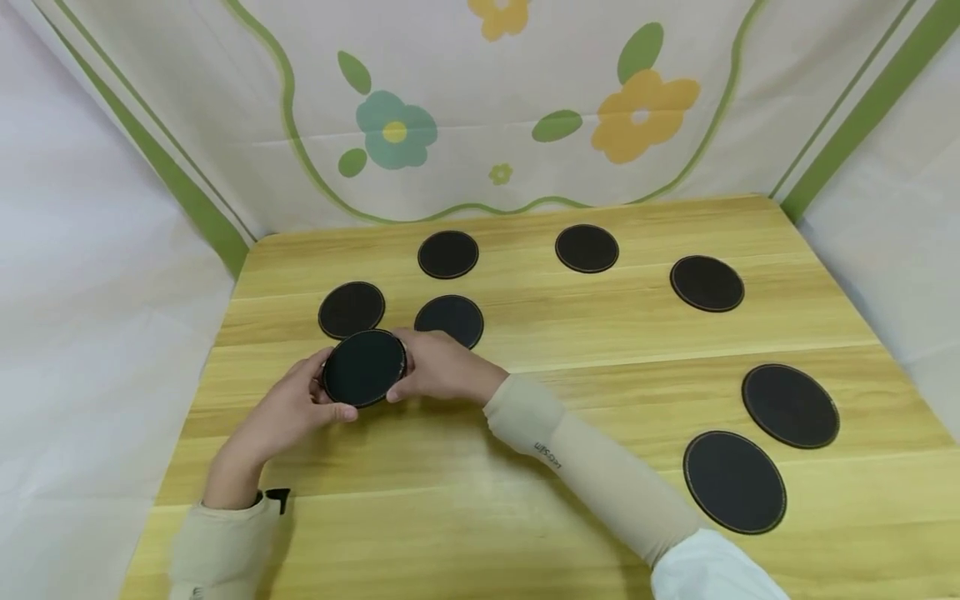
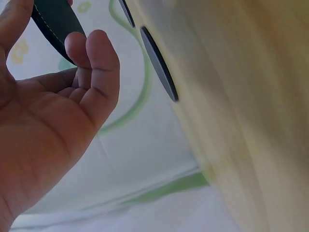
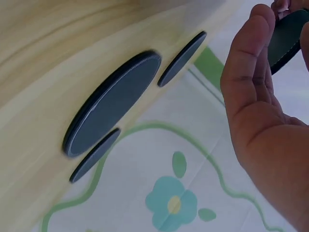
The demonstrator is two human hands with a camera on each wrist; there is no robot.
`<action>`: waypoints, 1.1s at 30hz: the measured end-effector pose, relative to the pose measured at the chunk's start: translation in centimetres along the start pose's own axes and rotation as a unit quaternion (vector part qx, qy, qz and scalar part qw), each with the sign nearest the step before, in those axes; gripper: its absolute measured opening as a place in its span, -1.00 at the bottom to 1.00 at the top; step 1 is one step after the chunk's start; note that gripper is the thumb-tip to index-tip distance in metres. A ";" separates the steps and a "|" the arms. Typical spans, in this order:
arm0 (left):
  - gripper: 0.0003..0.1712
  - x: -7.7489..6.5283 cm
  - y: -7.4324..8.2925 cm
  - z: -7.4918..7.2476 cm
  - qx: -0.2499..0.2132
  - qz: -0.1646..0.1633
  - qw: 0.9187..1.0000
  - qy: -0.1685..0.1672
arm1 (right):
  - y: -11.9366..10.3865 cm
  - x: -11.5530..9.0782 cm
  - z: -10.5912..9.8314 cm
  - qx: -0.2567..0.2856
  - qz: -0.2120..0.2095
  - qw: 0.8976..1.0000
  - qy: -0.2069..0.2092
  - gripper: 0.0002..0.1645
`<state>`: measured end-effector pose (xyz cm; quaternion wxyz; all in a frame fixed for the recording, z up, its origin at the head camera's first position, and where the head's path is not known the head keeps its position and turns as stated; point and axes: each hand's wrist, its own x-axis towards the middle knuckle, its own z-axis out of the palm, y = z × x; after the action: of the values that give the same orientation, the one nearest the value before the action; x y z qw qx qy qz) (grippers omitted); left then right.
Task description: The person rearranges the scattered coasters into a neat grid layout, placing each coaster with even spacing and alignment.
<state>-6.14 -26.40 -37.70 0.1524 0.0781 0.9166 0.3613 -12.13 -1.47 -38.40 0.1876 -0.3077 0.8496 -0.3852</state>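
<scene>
Between both hands a round black coaster (image 1: 364,368) with a stitched edge is held above the left part of the table. My left hand (image 1: 288,408) grips its left edge, thumb toward the near side. On its right edge my right hand (image 1: 442,367) pinches with thumb and fingers. In the left wrist view the stitched rim of the held coaster (image 2: 55,29) shows at the fingers; part of the same coaster (image 3: 287,41) appears beyond the fingers in the right wrist view. Just behind lie a coaster (image 1: 352,308) and another coaster (image 1: 450,318), partly covered by the right hand.
More black coasters lie flat on the wooden table (image 1: 525,500): a back coaster (image 1: 447,254), a back-right coaster (image 1: 587,247), a right coaster (image 1: 707,283), and a near-right pair, the upper coaster (image 1: 791,406) and lower coaster (image 1: 735,482). A flowered curtain (image 1: 480,100) hangs behind.
</scene>
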 end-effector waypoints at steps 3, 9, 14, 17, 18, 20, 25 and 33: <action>0.16 0.8 0.6 0.6 0.008 0.009 1.000 0.005 | 0.5 -0.8 -0.4 -0.021 0.007 1.000 0.014 -0.02; 0.22 2.7 2.8 1.9 0.022 0.004 1.000 -0.001 | 1.4 -2.4 -2.2 -0.075 0.036 0.996 0.041 0.12; 0.18 4.7 4.6 3.0 0.022 0.013 1.000 -0.004 | 2.4 -3.5 -4.2 -0.088 0.062 0.993 0.051 0.11; 0.14 6.1 5.6 3.6 0.024 0.023 0.999 -0.004 | 3.5 -4.0 -5.4 -0.077 0.076 0.992 0.060 0.04; 0.13 6.6 6.0 3.8 0.026 0.024 0.999 -0.001 | 3.9 -4.2 -5.9 -0.071 0.077 0.993 0.062 0.02; 0.14 7.4 6.8 4.1 0.029 0.029 0.999 0.006 | 4.5 -4.4 -6.7 -0.061 0.079 0.993 0.069 -0.01; 0.19 9.3 8.8 4.2 0.036 0.045 0.998 0.024 | 5.4 -5.0 -9.1 -0.046 0.086 0.992 0.083 -0.01; 0.13 12.2 10.3 5.3 0.042 0.050 0.997 0.031 | 7.0 -5.6 -11.3 -0.061 0.105 0.988 0.097 0.15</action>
<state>-15.54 -12.47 -37.07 0.1026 0.1191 0.9300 0.3321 -16.90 12.01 -36.20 0.1247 -0.1894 0.9133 -0.3384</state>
